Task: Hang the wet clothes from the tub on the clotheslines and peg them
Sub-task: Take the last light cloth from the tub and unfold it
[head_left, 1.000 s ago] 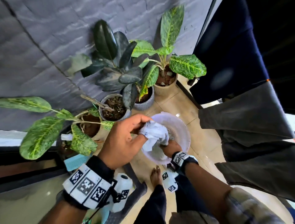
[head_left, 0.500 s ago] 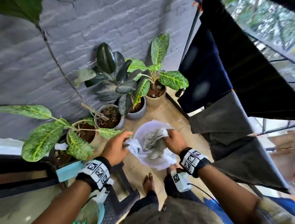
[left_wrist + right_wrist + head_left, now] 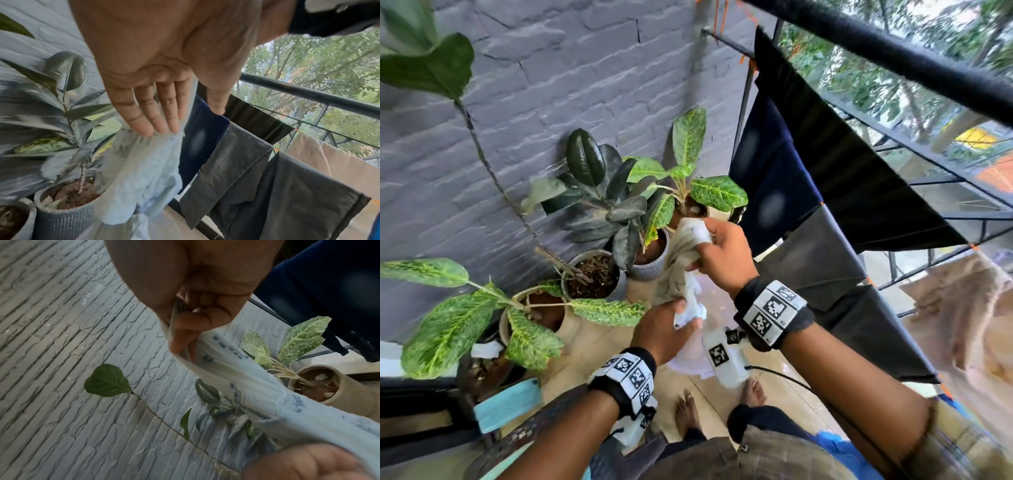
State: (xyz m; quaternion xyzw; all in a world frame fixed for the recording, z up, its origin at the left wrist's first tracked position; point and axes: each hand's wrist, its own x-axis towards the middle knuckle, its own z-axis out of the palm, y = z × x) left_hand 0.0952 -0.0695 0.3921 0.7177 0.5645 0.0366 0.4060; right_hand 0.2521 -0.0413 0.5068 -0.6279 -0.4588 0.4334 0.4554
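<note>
Pale wet printed cloth point(image 3: 681, 260) now lifted clear of the translucent plastic tub point(image 3: 690, 356), mid-frame. Right hand point(image 3: 726, 260) pinches its top; left hand point(image 3: 661, 329) grips lower. Next: clothesline.

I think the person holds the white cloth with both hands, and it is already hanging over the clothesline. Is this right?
Not quite. Both the left hand and right hand do hold the white cloth, but it is not yet on the clothesline; the head view shows it lifted above the tub.
</note>
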